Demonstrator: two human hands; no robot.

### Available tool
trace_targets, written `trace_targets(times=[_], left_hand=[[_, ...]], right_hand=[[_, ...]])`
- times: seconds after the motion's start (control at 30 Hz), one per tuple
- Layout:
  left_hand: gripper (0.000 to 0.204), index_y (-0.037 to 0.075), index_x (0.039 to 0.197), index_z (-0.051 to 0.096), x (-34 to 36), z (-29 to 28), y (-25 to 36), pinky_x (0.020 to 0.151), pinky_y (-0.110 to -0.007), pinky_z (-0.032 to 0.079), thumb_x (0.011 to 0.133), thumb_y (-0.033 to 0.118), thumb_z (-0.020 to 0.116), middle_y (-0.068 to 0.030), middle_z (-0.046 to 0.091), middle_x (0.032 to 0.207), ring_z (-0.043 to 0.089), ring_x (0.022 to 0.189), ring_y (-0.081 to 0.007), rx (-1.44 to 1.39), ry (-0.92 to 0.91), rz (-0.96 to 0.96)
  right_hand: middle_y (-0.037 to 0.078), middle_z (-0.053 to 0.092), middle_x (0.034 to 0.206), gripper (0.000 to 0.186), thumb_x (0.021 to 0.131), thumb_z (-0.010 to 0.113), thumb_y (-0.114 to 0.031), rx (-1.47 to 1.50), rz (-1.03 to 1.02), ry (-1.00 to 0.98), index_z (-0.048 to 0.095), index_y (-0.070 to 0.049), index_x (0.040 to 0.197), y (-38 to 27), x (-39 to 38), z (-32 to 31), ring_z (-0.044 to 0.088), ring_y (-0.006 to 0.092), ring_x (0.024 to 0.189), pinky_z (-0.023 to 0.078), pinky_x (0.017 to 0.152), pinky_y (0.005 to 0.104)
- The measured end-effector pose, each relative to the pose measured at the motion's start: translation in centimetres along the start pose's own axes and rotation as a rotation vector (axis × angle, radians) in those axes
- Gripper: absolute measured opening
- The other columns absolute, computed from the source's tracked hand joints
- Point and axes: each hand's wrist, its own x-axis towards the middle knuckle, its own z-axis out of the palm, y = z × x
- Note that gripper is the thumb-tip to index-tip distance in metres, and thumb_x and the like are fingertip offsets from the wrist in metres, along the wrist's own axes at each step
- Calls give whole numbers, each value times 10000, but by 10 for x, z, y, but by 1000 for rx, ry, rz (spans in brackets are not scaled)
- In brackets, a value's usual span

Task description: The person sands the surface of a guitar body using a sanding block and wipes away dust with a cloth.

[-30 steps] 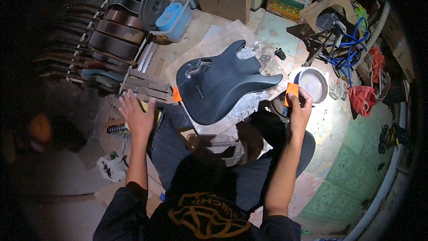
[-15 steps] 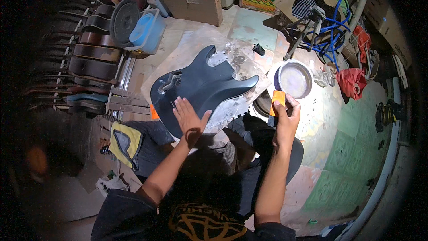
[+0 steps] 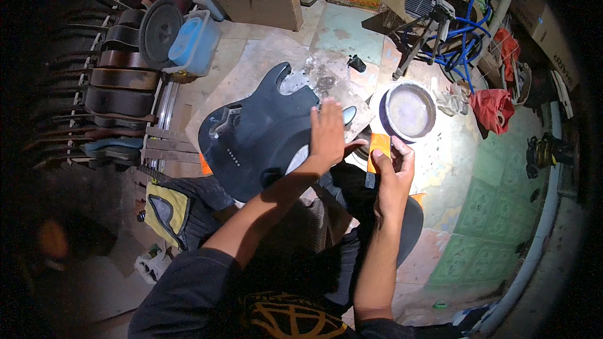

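1. Partly hidden: the left hand [image 3: 328, 141], slightly blurred, covers part of a black guitar body [image 3: 260, 122], while the left forearm [image 3: 267, 210] crosses its near edge. Whether the palm presses down is hard to tell.
2. Matte and dark, the body lies beneath and to the left of the left fingers, which are extended, with the thumb spread. One horn tip, just right of them, catches pale light; a cavity [image 3: 227, 120], its interior unclear, and a row of small holes [image 3: 233, 158] sit farther left.
3. The right hand [image 3: 394, 179] pinches an orange strip [image 3: 380, 144], dark at its lower end, between thumb and fingers; its grip hides part of the strip.
4. Beyond the right fingers stands a round basin [image 3: 409, 113]. Well left of the left fingers, racked guitars [image 3: 122, 78] fade into darkness.
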Motion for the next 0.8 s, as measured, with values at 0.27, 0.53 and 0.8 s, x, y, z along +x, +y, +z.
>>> trace_targets(times=[0.27, 0.53, 0.8], left_hand=[[839, 22, 1525, 352, 4, -20, -20, 1228, -511, 173, 916, 564, 550, -126, 344, 1599, 260, 1507, -307, -255, -53, 380], [928, -10, 1565, 254, -109, -24, -182, 1209, -580, 152, 941, 631, 500, -201, 232, 1642, 181, 1530, -367, -51, 43, -432], [893, -64, 1543, 259, -138, -1, -158, 1200, -592, 160, 953, 554, 519, -264, 236, 1620, 198, 1514, -405, 39, 175, -599]], right_hand=[[109, 597, 1170, 427, 887, 716, -38, -22, -36, 12, 523, 41, 1260, 20, 9, -10, 581, 158, 1045, 475, 946, 303], [102, 601, 1124, 432, 887, 712, -48, 10, -65, 18, 532, 42, 1269, 13, 3, -5, 583, 148, 999, 476, 905, 292], [128, 632, 1094, 482, 881, 730, -89, -58, -99, -7, 525, 61, 1291, 19, 7, -2, 617, 168, 968, 502, 879, 291]])
